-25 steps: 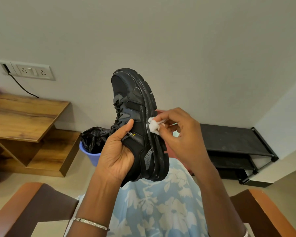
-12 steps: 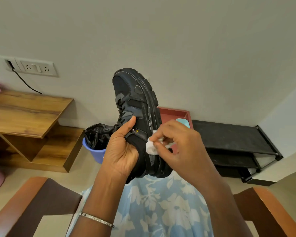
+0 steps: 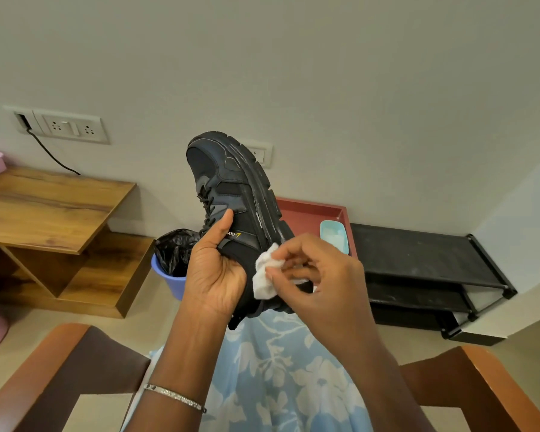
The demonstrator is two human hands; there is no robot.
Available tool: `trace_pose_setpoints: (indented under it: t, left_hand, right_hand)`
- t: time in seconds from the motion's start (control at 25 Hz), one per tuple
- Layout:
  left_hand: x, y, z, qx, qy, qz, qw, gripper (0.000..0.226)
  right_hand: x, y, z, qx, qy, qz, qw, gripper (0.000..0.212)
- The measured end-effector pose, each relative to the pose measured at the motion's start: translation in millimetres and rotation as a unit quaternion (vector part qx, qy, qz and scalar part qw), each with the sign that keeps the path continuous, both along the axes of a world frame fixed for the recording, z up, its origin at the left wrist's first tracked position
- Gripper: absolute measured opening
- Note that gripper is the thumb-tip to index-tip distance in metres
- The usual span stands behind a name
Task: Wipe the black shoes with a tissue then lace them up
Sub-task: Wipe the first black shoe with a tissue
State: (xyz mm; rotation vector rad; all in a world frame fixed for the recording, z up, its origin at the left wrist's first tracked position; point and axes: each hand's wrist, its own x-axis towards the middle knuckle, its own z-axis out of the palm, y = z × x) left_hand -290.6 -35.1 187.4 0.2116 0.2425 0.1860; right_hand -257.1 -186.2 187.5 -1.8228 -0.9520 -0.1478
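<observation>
The black shoe point(image 3: 231, 198) has a matte fabric upper, thin laces and a chunky ridged rubber sole, and stands toe-up on its heel end. The left hand point(image 3: 214, 275) grips its heel, thumb pressed flat along the side just below the laces. The right hand point(image 3: 318, 275) pinches a crumpled white tissue point(image 3: 264, 275) in curled fingertips, touching the shoe's lower side beside the sole.

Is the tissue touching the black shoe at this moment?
Touching. The head view shows the white tissue, pinched by the right hand, pressed against the black shoe near its heel, with no gap visible. The left hand grips the shoe.
</observation>
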Motion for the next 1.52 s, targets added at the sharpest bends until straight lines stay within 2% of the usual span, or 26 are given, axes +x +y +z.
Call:
trace_pose_setpoints:
  t: [0.08,0.16,0.28,0.4,0.6,0.68,0.84,0.96,1.08,1.2,1.36,1.52]
  left_hand:
    - [2,8,-5,-0.018,-0.018,0.016,1.000,0.038]
    - [5,12,-7,-0.038,-0.018,0.030,0.999,0.044]
    - [7,5,-4,-0.040,-0.011,0.013,0.999,0.037]
    - [4,-1,-1,-0.041,-0.013,-0.010,0.999,0.038]
    - [3,4,-2,-0.038,0.001,0.050,0.998,0.028]
    - [6,5,-4,-0.044,0.001,0.058,0.997,0.028]
    - [6,3,-2,-0.035,0.002,0.057,0.998,0.029]
    - [4,-1,3,-0.025,0.011,0.057,0.998,0.035]
    - [1,-1,2,-0.036,0.017,0.065,0.997,0.029]
    - [3,1,-4,-0.041,0.025,0.075,0.996,0.023]
    - [6,1,-9,-0.039,0.023,0.051,0.998,0.035]
    - [4,-12,-5,-0.021,0.014,-0.005,1.000,0.033]
  right_hand:
    - [-1,-7,1,-0.066,-0.004,0.051,0.997,0.012]
    - [4,-10,4,-0.082,-0.014,0.063,0.995,0.013]
    - [15,3,7,-0.039,-0.076,-0.014,0.996,0.014]
    - [19,11,6,-0.050,-0.119,-0.047,0.991,0.019]
    - [13,-21,4,-0.159,-0.076,0.028,0.984,0.018]
    - [16,-29,6,-0.175,-0.062,0.036,0.982,0.022]
    - [28,-13,6,-0.099,-0.093,-0.024,0.990,0.019]
    - [32,-3,8,-0.054,-0.048,-0.048,0.996,0.021]
    - [33,-19,10,-0.126,0.022,-0.010,0.992,0.022]
    - [29,-37,8,-0.189,0.031,0.029,0.981,0.022]
    - [31,-27,8,-0.115,0.048,-0.003,0.992,0.024]
    - [41,5,9,-0.011,0.042,-0.055,0.998,0.022]
